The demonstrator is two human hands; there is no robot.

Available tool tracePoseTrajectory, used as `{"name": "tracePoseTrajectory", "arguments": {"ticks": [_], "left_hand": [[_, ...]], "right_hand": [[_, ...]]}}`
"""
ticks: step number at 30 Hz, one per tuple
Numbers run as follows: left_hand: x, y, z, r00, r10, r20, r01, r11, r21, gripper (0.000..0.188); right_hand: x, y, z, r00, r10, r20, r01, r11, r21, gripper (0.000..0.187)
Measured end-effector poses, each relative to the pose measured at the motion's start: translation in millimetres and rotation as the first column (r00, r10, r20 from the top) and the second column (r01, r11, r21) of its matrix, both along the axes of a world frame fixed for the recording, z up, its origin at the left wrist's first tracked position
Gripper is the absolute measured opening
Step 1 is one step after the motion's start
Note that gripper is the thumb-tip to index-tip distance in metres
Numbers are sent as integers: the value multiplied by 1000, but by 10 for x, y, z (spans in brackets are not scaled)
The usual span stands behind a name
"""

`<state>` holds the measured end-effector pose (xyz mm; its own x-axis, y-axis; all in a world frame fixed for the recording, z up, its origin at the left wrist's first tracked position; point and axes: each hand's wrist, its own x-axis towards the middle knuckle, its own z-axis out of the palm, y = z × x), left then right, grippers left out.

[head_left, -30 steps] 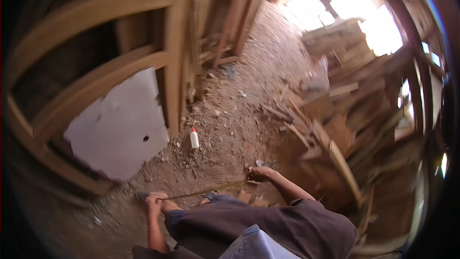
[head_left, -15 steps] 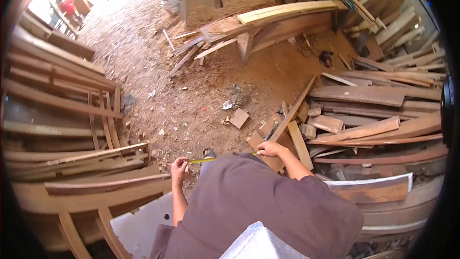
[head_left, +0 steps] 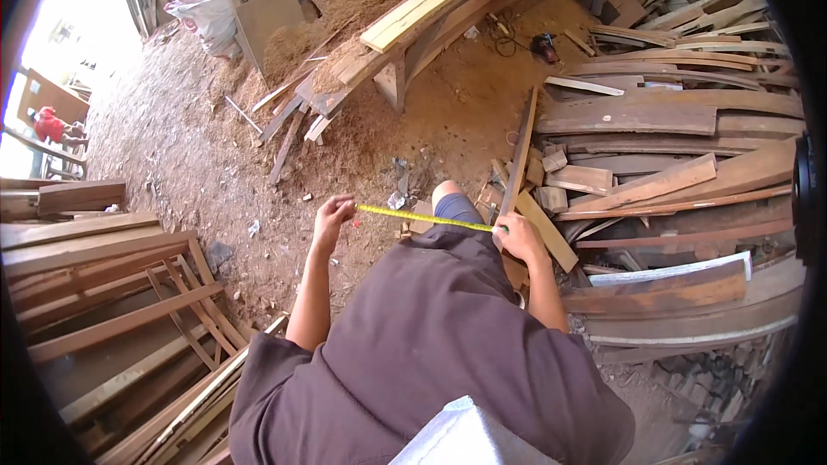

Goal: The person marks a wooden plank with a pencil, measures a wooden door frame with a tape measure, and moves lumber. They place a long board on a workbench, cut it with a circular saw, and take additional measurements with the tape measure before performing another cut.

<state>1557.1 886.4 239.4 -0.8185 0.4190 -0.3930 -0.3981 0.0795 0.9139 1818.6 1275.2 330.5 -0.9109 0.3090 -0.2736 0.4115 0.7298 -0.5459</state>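
Between my two hands a yellow tape measure is stretched out, its blade running almost level over my knee. My left hand is closed on the blade's left end, out over the dirt floor. At the right end my right hand is closed round the tape, and its fingers hide whatever case is there. Just beyond my right hand a long, narrow dark board leans over a heap of offcuts. A paler plank lies right beside that hand.
Stacked boards fill the right side, and a timber rack stands on the left. A workbench with a pale plank is ahead, sawdust around it. A corded power tool lies on the floor. A person in red is far left.
Both hands have moved forward with the tape, and more of its blade shows. My view has turned rightward, and my bare knee has come into sight.
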Motion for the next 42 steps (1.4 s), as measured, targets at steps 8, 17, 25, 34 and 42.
{"name": "tracePoseTrajectory", "arguments": {"ticks": [8,17,25,34,42], "left_hand": [[-1792,1785,-241,892,354,282,-432,851,299,19],[-3833,3508,-1033,626,751,210,-779,617,115,18],[-4415,4102,-1192,379,889,256,-916,401,-35,18],[-4581,4475,-1401,26,994,-110,-988,9,-157,21],[-4782,4727,-1597,-63,880,-471,-827,-310,-468,35]], "right_hand": [[-1839,1242,332,995,-41,-86,59,971,231,15],[-5451,3221,601,884,449,-129,-316,779,542,14],[-7546,4018,-30,826,546,143,-541,695,473,15],[-8952,4545,-548,601,746,285,-799,561,217,22],[-10008,6578,-980,489,855,169,-811,518,-271,46]]}}
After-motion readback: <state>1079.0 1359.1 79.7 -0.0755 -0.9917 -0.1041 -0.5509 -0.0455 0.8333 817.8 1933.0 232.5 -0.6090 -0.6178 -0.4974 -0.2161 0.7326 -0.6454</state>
